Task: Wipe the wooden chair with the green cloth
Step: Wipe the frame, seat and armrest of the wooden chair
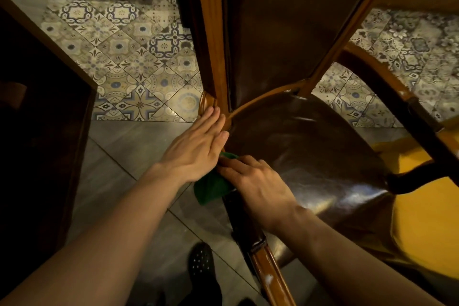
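Patterned tile floor (139, 57) under dim warm light, turning to plain grey tile nearer the feet; a dark shoe (201, 262) at the bottom edge, a yellow cushion (427, 216) at the right, dark furniture along the left. Wooden chair (213, 32) seen from above and close: dark leather back and seat (310, 156), glossy brown frame running round both.

Green cloth (211, 187) at the left edge of the seat, bunched against the side rail, mostly hidden beneath the 2 hands, with 1 corner hanging free below the rail. Right hand (258, 184) pressed down over the cloth, fingers curled round the rail and gripping cloth against wood. Left hand (198, 146) flat and relaxed, fingers straight and together, resting on the frame where seat meets back post, holding nothing, steadying at most.

Wiping under way on the left seat rail, by the look of it. No telling from the shine alone which parts are already clean: leather gleams everywhere, and dust does not show in this light. Pale specks on the front leg (269, 278) near the bottom edge, plausibly still to be wiped. Likely also left: back posts, right armrest (387, 82), lower legs out of view.
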The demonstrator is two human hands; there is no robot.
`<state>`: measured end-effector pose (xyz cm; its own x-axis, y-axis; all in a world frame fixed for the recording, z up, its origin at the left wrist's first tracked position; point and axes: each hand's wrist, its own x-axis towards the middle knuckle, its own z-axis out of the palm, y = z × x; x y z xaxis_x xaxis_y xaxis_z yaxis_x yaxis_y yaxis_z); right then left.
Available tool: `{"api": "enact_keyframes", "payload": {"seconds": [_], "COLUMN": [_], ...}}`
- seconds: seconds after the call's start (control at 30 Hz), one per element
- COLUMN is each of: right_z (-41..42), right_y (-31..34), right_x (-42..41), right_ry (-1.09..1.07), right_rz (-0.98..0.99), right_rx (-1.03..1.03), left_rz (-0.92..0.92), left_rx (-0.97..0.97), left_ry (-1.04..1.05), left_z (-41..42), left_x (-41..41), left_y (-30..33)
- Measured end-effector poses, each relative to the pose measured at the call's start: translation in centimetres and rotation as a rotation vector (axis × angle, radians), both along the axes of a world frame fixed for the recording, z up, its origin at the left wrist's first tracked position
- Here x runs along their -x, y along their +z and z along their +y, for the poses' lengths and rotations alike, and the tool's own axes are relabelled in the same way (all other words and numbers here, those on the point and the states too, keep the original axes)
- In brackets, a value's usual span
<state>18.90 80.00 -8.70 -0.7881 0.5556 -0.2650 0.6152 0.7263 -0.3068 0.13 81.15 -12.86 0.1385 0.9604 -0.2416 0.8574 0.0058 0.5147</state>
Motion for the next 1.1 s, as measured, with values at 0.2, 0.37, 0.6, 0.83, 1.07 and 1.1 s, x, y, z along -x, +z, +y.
{"api": "enact_keyframes", "payload": {"seconds": [0.2,0.37,0.6,0.83,1.07,1.1], "right_z": [-1.1,0.2,0.2,-3.3,-9.0,-9.9], "right_y": [1.0,2.6,4.8,6.5,5.8,5.2], "right_x": [-1.6,-1.7,-3.5,-9.4,-12.0,-11.9], "right_ry": [-0.014,-0.040,-0.111,-0.363,-0.253,-0.220], "right_rz": [-0.016,-0.077,-0.109,0.132,0.046,0.011], "right_rx": [0.060,0.200,0.431,0.540,0.370,0.329], "left_rz": [0.011,0.013,-0.020,-0.046,-0.121,-0.125], "left_rx": [0.033,0.061,0.081,-0.062,-0.093,-0.093], "left_ry": [0.009,0.035,0.037,0.068,0.045,0.037], "left_z": [-1.4,-2.2,-3.8,-8.2,-11.4,-11.7], "left_x": [-1.2,-2.1,-2.6,-3.6,-7.8,-8.3], "left_y": [0.5,0.9,1.6,1.4,1.2,1.2]}}
